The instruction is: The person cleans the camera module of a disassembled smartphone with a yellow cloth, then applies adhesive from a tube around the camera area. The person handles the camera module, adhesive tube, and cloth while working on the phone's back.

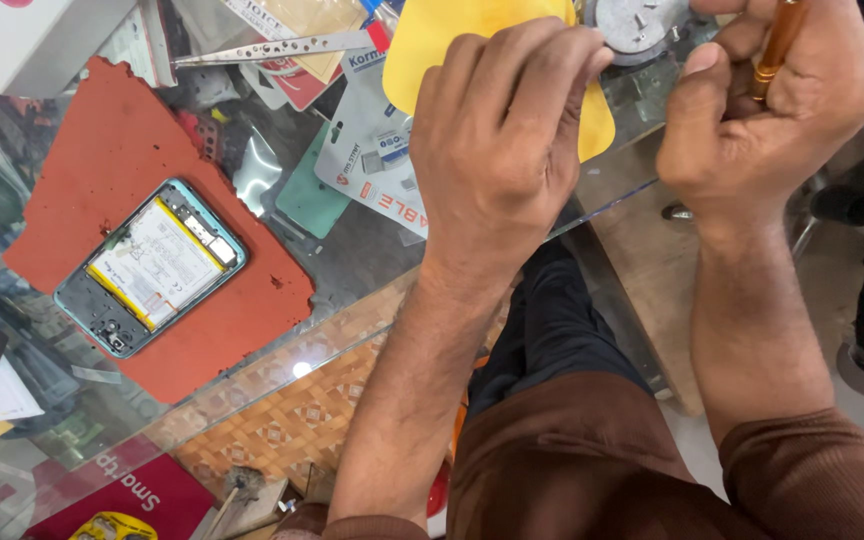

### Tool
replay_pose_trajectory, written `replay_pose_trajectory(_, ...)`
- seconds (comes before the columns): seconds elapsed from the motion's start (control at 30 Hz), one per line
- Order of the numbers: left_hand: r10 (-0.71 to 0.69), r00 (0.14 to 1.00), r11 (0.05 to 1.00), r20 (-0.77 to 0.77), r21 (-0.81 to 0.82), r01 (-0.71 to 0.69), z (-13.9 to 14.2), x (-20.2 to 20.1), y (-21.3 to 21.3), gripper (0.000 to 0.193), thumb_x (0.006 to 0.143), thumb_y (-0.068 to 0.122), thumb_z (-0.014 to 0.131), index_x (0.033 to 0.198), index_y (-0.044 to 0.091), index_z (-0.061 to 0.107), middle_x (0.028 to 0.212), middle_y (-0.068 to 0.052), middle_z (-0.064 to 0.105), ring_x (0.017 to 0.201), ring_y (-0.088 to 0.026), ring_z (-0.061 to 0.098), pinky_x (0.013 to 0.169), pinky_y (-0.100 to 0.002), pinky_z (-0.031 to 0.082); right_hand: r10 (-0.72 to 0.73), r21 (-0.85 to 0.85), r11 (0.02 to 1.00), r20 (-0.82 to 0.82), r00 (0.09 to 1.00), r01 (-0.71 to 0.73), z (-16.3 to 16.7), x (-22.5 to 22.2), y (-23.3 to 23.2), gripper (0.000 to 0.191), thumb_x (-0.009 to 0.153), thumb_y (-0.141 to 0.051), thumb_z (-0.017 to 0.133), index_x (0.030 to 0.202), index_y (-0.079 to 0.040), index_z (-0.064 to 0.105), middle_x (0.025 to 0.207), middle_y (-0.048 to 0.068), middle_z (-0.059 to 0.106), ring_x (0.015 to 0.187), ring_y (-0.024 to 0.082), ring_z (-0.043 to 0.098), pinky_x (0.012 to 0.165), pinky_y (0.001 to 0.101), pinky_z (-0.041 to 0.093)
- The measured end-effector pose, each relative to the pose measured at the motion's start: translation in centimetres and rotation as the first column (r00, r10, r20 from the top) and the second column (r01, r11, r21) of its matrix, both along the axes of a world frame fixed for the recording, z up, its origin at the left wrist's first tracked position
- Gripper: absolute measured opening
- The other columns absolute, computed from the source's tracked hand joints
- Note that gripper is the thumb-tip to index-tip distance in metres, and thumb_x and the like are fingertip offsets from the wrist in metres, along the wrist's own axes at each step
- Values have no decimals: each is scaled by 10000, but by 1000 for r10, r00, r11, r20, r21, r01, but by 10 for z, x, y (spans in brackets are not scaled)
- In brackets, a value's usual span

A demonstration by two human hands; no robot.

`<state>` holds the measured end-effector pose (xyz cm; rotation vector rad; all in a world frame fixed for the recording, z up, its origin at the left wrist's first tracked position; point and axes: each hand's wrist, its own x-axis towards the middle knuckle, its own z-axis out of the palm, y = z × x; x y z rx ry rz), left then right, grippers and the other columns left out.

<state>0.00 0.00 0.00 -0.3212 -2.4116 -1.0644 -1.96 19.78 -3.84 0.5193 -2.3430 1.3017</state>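
The right hand grips a slim orange-handled screwdriver, just right of a round grey metal dish holding small screws. The left hand, fingers curled, pinches at the dish's near edge, over a yellow mat.

At far left we see an opened teal phone lying on a ragged red mat, with metal tweezers beyond it.

Likely a phone repair shop: opened phone and tweezers on glass counter.
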Motion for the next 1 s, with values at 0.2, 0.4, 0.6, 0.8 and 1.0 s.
replay_pose_trajectory(0.2,-62,998,996,28,66,60,1,1,-2,272,1017,41,799,1252,79,668,1091,2,685,949,-178,647,839,-298,533,-1,-45,999,8,1000,1,-7,-1,-7,85,1084,57,627,1159,94,644,729,82,559,517,101,415,500,249,291)
replay_pose_trajectory(0.4,-3,1000,989,30,150,-1,-6,2,-1,241,1083,1,746,1292,67,646,1095,-3,720,925,-170,667,831,-275,557,-28,-72,997,73,997,34,-6,4,-6,88,1076,76,597,1152,110,627,733,74,558,534,82,409,510,235,279)
replay_pose_trajectory(0.6,-51,994,938,100,348,13,0,1,-3,183,1036,-2,718,1208,56,687,1076,-14,742,856,-162,674,746,-270,549,-88,-54,994,65,994,91,1,5,-17,132,964,100,547,1062,110,635,690,50,537,542,90,445,505,239,286)
replay_pose_trajectory(0.8,27,998,909,58,414,-49,14,-4,-11,120,996,25,726,1106,71,729,1087,-35,728,993,-183,657,854,-300,561,-103,-122,985,152,983,122,12,7,-25,123,968,51,528,1026,108,620,741,17,579,592,50,474,534,191,341)
replay_pose_trajectory(1.0,-23,998,776,59,630,-20,8,1,-13,82,976,-16,728,1047,11,697,1105,-71,752,824,-88,643,714,-214,535,-42,-171,982,206,978,78,12,11,-12,202,994,-9,553,1137,102,642,760,22,526,638,58,452,596,197,350)
